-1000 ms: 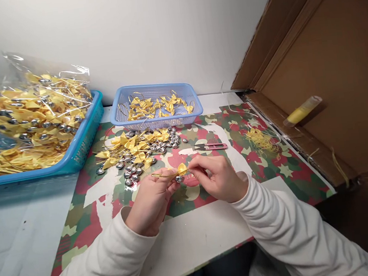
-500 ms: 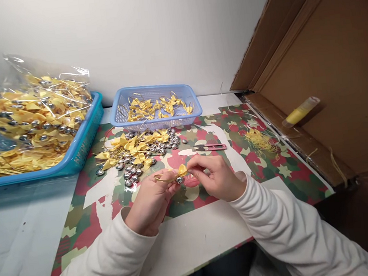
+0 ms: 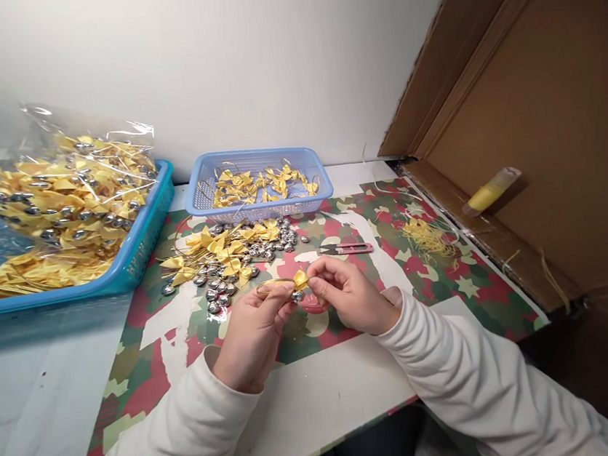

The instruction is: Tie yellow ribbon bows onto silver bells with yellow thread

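Observation:
Between my hands is a small yellow ribbon bow (image 3: 300,280) on a gold cord loop, with a silver bell (image 3: 297,296) hanging under it. My left hand (image 3: 255,329) pinches the bow's cord side, and the loop sticks out to the left above the thumb. The fingertips of my right hand (image 3: 350,296) are closed on the bow's right edge. Beyond my hands lies a pile of yellow bows (image 3: 223,246) with gold cords, mixed with loose silver bells (image 3: 216,296). Thread snips (image 3: 347,249) with pink handles rest just past my right hand.
A light-blue basket (image 3: 258,213) holding finished-looking bows stands at the back. Left is a larger blue basket (image 3: 117,278) with a clear bag (image 3: 74,188) of bows and bells. Yellow thread scraps (image 3: 429,238) lie right, near a cardboard wall (image 3: 544,120) with a yellow thread spool (image 3: 492,192).
My right fingers have shifted slightly and closed nearer to the bow, with the thumb now against its edge. The camera view has tilted a little; the left hand keeps its pinch.

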Motion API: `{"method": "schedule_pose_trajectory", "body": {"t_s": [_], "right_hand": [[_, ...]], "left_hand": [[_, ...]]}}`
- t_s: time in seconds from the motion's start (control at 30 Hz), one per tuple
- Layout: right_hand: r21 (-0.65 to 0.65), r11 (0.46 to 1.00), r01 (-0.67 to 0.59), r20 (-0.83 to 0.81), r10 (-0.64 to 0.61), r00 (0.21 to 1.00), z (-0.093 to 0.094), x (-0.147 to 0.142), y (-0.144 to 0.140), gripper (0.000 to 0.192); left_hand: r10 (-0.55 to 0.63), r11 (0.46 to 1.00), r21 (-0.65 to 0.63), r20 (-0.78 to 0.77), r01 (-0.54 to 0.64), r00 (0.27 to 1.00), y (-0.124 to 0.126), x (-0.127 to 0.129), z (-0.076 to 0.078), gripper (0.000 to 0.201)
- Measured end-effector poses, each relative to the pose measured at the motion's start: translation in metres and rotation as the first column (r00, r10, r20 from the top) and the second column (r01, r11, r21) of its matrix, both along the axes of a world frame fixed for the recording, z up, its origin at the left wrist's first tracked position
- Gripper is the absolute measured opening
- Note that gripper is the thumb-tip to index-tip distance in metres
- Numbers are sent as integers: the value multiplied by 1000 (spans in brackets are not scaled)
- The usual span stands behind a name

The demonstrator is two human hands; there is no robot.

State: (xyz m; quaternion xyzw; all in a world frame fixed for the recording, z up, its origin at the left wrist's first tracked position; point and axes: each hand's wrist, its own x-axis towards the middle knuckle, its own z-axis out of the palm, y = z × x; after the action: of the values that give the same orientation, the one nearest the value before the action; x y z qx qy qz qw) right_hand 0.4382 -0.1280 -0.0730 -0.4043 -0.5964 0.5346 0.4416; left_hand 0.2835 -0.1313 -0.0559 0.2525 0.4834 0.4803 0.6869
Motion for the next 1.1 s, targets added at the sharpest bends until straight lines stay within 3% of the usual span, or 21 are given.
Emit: {"method": "schedule_pose_trajectory", "body": {"t_s": [0.07,0.23,0.4,0.47,0.5,0.57,0.63,0.67,0.77,0.9,1.1], "right_hand": [[-16,1000,8,7,-8,1000,0,1,0,17],[138,988,75,175,-98,980,3,3,-1,16],[-78,995,58,86,-51,995,3,-2,-3,18],[73,988,133,183,-144,973,5,-3,-4,14],[221,958,184,231,-235,944,6,-3,-5,10],[532,816,226,253,-407,878,9,-3,-8,3],[721,671,173,232,-469,852,11,-4,-12,3],[764,631,137,239,-474,847,10,-5,-14,5],[779,618,111,307,-529,791,8,-9,-17,17],[751,647,132,374,-581,723,3,-10,-14,13],[802,581,137,337,-629,700,3,-10,-11,10]], "left_hand": [[37,999,8,4,-37,999,0,0,0,22],[122,991,56,9,-122,993,2,0,-6,26],[29,990,138,-83,-17,996,1,-3,-20,25],[24,988,155,-143,-2,989,1,-4,-21,25],[38,986,166,-178,-8,983,1,-5,-20,26],[85,978,205,-240,-35,967,1,-4,-17,26],[130,961,272,-282,-51,951,0,-3,-13,26],[144,950,310,-299,-46,943,-1,-3,-11,25],[150,907,420,-382,27,912,-3,-1,-12,21],[131,893,439,-468,101,874,-6,-2,-15,21],[133,890,439,-507,122,852,-6,-2,-8,17]]}}
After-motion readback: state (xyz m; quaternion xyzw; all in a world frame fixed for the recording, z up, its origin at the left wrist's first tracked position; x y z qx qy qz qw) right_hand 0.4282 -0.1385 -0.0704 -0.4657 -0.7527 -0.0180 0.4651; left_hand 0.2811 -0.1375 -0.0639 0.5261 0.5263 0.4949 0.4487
